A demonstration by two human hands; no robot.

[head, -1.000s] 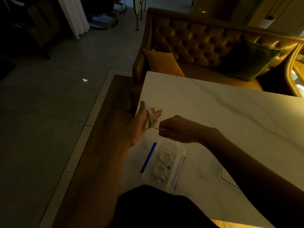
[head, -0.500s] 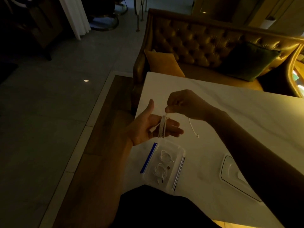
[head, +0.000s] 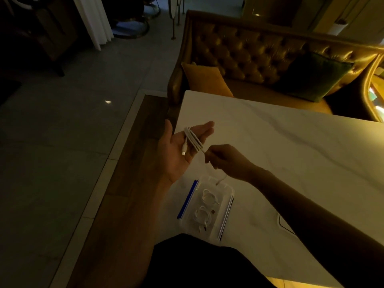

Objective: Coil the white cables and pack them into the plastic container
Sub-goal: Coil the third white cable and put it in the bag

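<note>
My left hand point(head: 180, 149) is held palm up over the table's left edge, with a white cable point(head: 192, 140) wound in several loops around its fingers. One plug end lies on the palm. My right hand point(head: 225, 160) pinches the cable just right of the loops, and the free tail hangs down toward the container. The clear plastic container point(head: 225, 193) with blue side clips sits on the white table below my hands. Two coiled white cables point(head: 204, 210) lie inside it.
The white marble table point(head: 291, 146) stretches to the right. The container's clear lid point(head: 284, 223) lies partly hidden under my right forearm. A gold tufted sofa point(head: 249, 50) with an orange and a green cushion stands behind the table. Floor lies to the left.
My right hand has come down from above my left fingers to just right of them, laying another turn. My left palm has opened flatter and turned up.
</note>
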